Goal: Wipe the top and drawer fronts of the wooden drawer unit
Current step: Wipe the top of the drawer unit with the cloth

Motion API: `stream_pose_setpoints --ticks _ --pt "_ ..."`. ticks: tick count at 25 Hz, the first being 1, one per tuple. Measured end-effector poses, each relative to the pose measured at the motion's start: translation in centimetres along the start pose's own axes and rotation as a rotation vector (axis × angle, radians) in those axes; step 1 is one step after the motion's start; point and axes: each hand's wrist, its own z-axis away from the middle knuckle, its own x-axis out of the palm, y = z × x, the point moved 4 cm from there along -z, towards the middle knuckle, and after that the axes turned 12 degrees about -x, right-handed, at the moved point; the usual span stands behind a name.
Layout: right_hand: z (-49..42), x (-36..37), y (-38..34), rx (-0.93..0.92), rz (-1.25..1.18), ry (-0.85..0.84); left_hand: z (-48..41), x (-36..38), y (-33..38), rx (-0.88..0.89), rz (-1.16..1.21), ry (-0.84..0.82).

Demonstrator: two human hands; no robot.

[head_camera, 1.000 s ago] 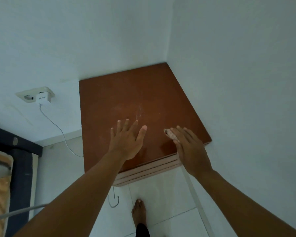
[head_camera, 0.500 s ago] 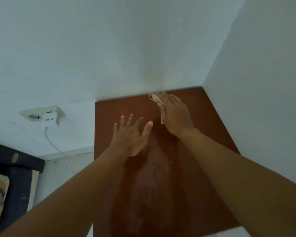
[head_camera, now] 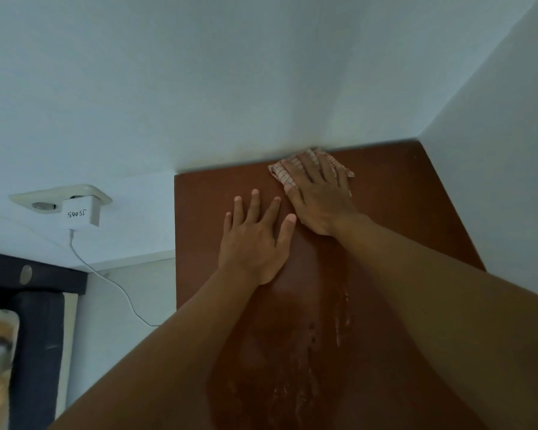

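Unit top (head_camera: pixel 401 212): brown wooden panel, centre to lower right of frame, set into the wall corner; pale streaks low centre.
Cloth (head_camera: pixel 281 173): checked, at the back edge, upper centre.
Right hand (head_camera: pixel 320 193): flat on cloth, fingers slightly apart, pressing not gripping.
Left hand (head_camera: pixel 255 237): splayed flat on the wood just beside it, bracing.
Advice: keep palm pressure even; overlap passes toward the streaks; drawer fronts not in view.
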Motion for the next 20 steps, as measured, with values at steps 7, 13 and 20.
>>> stream_pose_setpoints --ticks 7,13,20 --pt "2.2 -0.3 -0.1 -0.008 -0.051 -0.088 0.0 -0.3 0.0 -0.017 0.0 -0.06" --pt "9.7 0.7 -2.3 -0.006 -0.062 -0.07 3.4 -0.6 -0.6 -0.031 0.021 -0.041" --pt "21.7 2.5 -4.9 -0.042 -0.059 -0.124 15.2 3.4 -1.9 -0.047 0.097 -0.032"
